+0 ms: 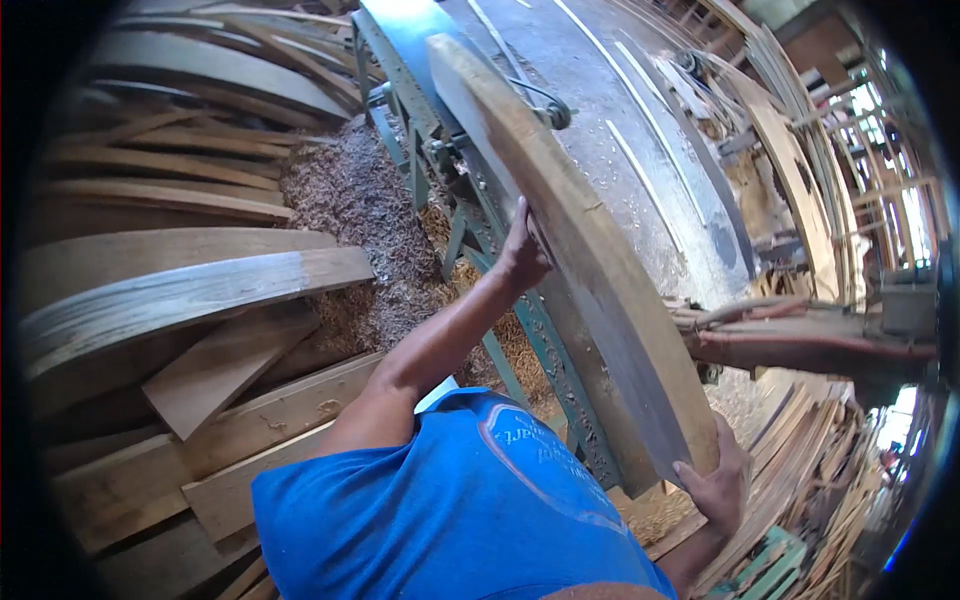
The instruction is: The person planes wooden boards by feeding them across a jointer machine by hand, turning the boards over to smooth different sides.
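A long, thick wooden plank [600,270] stands on its narrow edge along the bed of a green-framed woodworking machine [545,345]. My left hand [524,252] presses against the plank's near face around its middle, thumb pointing up; its other fingers are mostly hidden. At the plank's near end, my right hand [718,478] is closed round the end, with the thumb on the near face and the fingers behind. The far end of the plank reaches over the machine's shiny far table [405,25].
Wood shavings [370,220] are heaped left of the machine. Planks [200,290] are stacked at the left, and thin strips [800,480] lie in a pile at the lower right. A dark beam-like arm [810,345] juts in from the right. Long strips [645,185] lie on the floor.
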Motion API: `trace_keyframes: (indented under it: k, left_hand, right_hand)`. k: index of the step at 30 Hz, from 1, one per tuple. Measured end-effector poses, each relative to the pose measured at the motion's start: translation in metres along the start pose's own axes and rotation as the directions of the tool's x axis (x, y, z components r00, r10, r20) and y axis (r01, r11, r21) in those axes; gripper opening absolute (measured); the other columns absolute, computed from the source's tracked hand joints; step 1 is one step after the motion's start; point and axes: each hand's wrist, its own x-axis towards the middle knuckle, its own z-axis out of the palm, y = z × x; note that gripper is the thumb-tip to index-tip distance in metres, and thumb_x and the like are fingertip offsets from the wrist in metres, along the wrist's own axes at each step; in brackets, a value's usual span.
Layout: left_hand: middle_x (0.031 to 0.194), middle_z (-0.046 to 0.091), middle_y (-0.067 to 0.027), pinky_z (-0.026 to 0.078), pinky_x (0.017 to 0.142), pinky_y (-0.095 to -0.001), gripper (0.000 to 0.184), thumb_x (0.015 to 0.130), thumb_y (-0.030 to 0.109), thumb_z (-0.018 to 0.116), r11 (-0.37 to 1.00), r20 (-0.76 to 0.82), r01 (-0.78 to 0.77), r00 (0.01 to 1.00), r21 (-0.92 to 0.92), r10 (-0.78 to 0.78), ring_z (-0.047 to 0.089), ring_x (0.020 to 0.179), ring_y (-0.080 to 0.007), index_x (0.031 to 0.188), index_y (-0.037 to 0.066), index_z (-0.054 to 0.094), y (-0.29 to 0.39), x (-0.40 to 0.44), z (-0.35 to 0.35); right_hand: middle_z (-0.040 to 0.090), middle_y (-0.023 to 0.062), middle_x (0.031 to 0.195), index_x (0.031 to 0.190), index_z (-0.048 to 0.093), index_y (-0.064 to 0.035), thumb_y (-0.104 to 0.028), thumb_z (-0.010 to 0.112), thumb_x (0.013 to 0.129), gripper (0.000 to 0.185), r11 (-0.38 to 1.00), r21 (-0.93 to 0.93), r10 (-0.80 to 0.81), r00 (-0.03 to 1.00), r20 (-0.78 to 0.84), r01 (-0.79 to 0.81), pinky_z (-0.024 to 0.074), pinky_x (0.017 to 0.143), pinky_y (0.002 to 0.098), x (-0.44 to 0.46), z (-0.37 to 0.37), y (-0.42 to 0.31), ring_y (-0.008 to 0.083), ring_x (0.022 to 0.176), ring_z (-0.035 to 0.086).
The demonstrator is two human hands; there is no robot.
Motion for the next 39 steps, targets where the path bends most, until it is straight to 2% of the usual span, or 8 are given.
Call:
trace_keyframes:
  k: [9,17,20,22,24,30,34,39]
  left_hand:
    - [0.141,0.049,-0.0171,0.031,0.112,-0.0494,0.090,0.089,0.074,0.036,0.991,-0.282,0.133,0.950,-0.012,-0.131,0.046,0.130,-0.0343,0.136,-0.002,0.048,-0.163,-0.089,0.034]
    - [0.157,0.020,-0.0191,0.017,0.117,-0.0524,0.094,0.087,0.071,0.038,0.944,-0.184,0.313,0.927,-0.104,-0.328,0.025,0.142,-0.0376,0.150,0.004,0.023,-0.247,-0.127,-0.002]
    - [0.141,0.046,-0.0167,0.035,0.109,-0.0495,0.084,0.085,0.067,0.046,0.935,-0.203,0.333,0.930,0.120,-0.306,0.046,0.128,-0.0333,0.141,0.004,0.040,-0.258,-0.141,0.018]
    - [0.141,0.047,-0.0169,0.034,0.109,-0.0513,0.084,0.089,0.070,0.040,0.734,0.169,0.553,0.829,-0.394,-0.533,0.045,0.129,-0.0338,0.142,0.005,0.040,-0.255,-0.127,-0.015]
    - [0.143,0.045,-0.0173,0.034,0.109,-0.0527,0.084,0.090,0.070,0.037,0.892,0.017,0.416,0.905,0.175,-0.425,0.045,0.130,-0.0342,0.142,0.005,0.039,-0.244,-0.132,0.000]
    - [0.085,0.071,-0.0190,0.059,0.069,-0.0359,0.059,0.094,0.051,0.055,0.080,-0.361,0.437,0.821,0.896,-0.442,0.071,0.073,-0.0252,0.117,-0.003,0.059,-0.145,-0.162,-0.034]
    - [0.080,0.069,-0.0142,0.056,0.062,-0.0328,0.043,0.097,0.042,0.052,-0.078,-0.499,0.494,0.843,0.866,-0.201,0.069,0.068,-0.0211,0.095,0.001,0.065,-0.060,-0.215,-0.166]
    - [0.081,0.069,-0.0128,0.055,0.063,-0.0330,0.042,0.096,0.040,0.053,-0.307,-0.718,0.669,0.693,0.677,-0.073,0.067,0.070,-0.0199,0.095,0.001,0.065,-0.040,-0.312,-0.259]
  right_hand:
    - [0.061,0.0171,0.122,0.135,0.051,-0.0080,-0.008,0.081,0.059,0.081,0.937,0.161,0.326,0.940,-0.095,-0.309,0.0453,0.098,0.0401,-0.170,0.049,0.133,0.0342,0.114,0.057]
    - [0.066,0.0157,0.112,0.129,0.058,-0.0149,-0.007,0.082,0.058,0.076,0.842,0.140,0.534,0.841,-0.086,-0.521,0.0491,0.093,0.0400,-0.259,0.064,0.193,0.0303,0.105,0.064]
    - [0.068,0.0153,0.107,0.127,0.059,-0.0147,-0.010,0.082,0.059,0.071,0.896,0.066,0.443,0.881,-0.165,-0.438,0.0509,0.089,0.0393,-0.281,0.060,0.188,0.0319,0.099,0.066]
    - [0.068,0.0132,0.109,0.127,0.059,-0.0164,-0.012,0.081,0.060,0.071,0.907,0.004,0.415,0.891,-0.183,-0.421,0.0511,0.091,0.0389,-0.282,0.051,0.180,0.0316,0.099,0.066]
    - [0.069,0.0096,0.110,0.129,0.057,-0.0207,-0.013,0.080,0.063,0.070,0.912,-0.019,0.399,0.899,-0.183,-0.409,0.0527,0.091,0.0389,-0.280,0.053,0.186,0.0270,0.098,0.066]
    - [0.069,0.0074,0.109,0.131,0.055,-0.0255,-0.016,0.080,0.067,0.070,0.854,0.019,0.520,0.854,-0.017,-0.519,0.0546,0.089,0.0405,-0.231,0.086,0.237,0.0217,0.096,0.066]
    - [0.068,0.0118,0.109,0.133,0.053,-0.0280,-0.020,0.081,0.067,0.072,0.721,0.081,0.679,0.725,0.114,-0.688,0.0529,0.091,0.0421,-0.204,0.098,0.250,0.0250,0.099,0.066]
    - [0.066,0.0119,0.116,0.133,0.051,-0.0233,-0.021,0.082,0.067,0.073,0.798,0.086,0.591,0.802,0.085,-0.597,0.0496,0.095,0.0431,-0.221,0.100,0.252,0.0279,0.106,0.063]
